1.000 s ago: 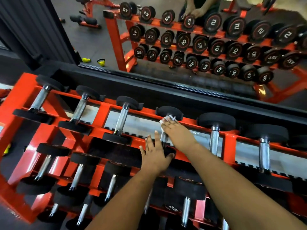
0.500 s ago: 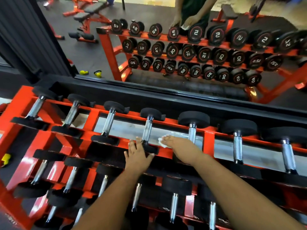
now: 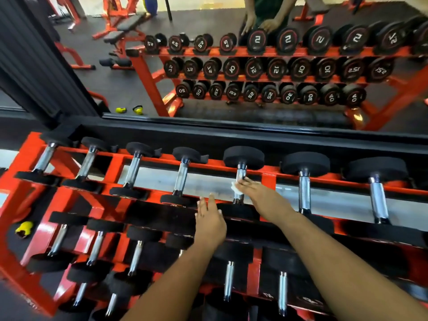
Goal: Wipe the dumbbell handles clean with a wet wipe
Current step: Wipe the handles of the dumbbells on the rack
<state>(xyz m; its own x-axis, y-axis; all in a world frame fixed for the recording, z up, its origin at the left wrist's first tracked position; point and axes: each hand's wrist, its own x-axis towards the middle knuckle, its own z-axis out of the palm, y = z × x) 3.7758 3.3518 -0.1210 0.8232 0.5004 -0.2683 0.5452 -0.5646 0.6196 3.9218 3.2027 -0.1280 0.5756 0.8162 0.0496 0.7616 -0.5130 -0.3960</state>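
Orange-red steel makes up the dumbbell rack [image 3: 115, 165], which runs across the whole view in tiers. Seven dumbbells lie on its top tier, each with a chrome handle between two black rubber heads, laid front to back. The fifth dumbbell from the left [image 3: 243, 157] is the one in hand: the right hand [image 3: 257, 192] lies across its chrome handle [image 3: 240, 173] with a white wet wipe [image 3: 235, 187] under the fingers; whether the fingers curl round the bar or only press flat on it cannot be told. A little of the wipe shows at the left of the fingers. The left hand [image 3: 209, 220] holds nothing, fingers straight and slightly spread, over the black near head [image 3: 238, 212] of that same dumbbell and the edge of the tier; contact cannot be confirmed. Both forearms reach over the lower tiers and hide part of them. On the middle tier about six more chrome handles show, and more on the tier below, partly cut off.

Behind the rack runs a black ledge [image 3: 231, 137], and above it a wall mirror [image 3: 231, 66] reflects the three tiers of numbered dumbbells, the person's two hands, orange benches [image 3: 120, 28] and dark rubber flooring. Two yellow objects [image 3: 129, 110] lie on the reflected floor, and one yellow object [image 3: 24, 229] sits on the floor at the left under the rack.
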